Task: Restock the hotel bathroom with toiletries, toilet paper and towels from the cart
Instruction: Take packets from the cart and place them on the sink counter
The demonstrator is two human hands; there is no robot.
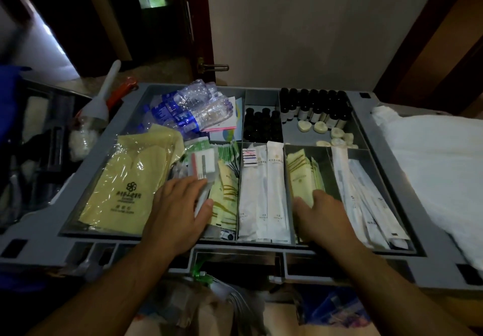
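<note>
Nearest in our cart tray, our left hand pinches a clear-wrapped kit. Our right hand grips yellow sachets in their compartment, with white dental kits between. Behind sit dark bottles, round soaps and water bottles.

fingertips of right hand hidden among yellow sachets, white towels cropped

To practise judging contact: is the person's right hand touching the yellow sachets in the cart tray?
Touching. Head view: the right hand curls its fingers into the yellow sachets, no gap.
</note>
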